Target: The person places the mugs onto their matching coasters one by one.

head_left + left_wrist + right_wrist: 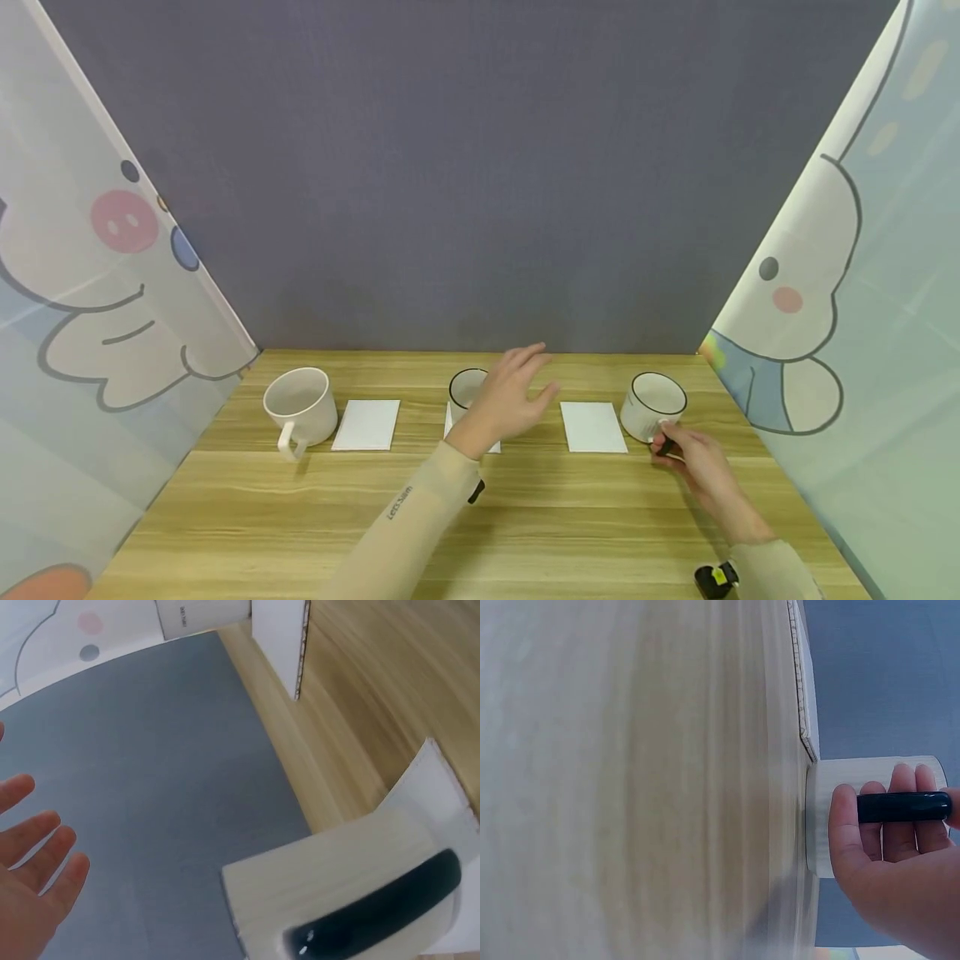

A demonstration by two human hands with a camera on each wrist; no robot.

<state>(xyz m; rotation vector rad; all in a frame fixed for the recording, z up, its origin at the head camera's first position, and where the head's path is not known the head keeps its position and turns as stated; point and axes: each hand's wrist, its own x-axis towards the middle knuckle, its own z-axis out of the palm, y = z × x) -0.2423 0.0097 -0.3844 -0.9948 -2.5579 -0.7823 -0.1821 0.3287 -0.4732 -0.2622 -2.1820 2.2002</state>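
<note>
At the far left, a white mug (311,421) stands upright on the tabletop (247,517), handle towards the person, beside a white card (366,425). In the middle, a dark-rimmed mug (463,388) appears to stand on another card (439,787); the left hand (512,398) hovers near it, fingers spread and holding nothing. The sleeve (382,533) has print (it seems to read "Let's Swim"). Further right lies a third card (593,427), then the right mug (645,414), upright just beyond the right hand (701,467), whose fingers curl around its black handle (904,807). That hand is the nearer one, and the third card lies just left of the mug, whose small lettering I can't read.
</note>
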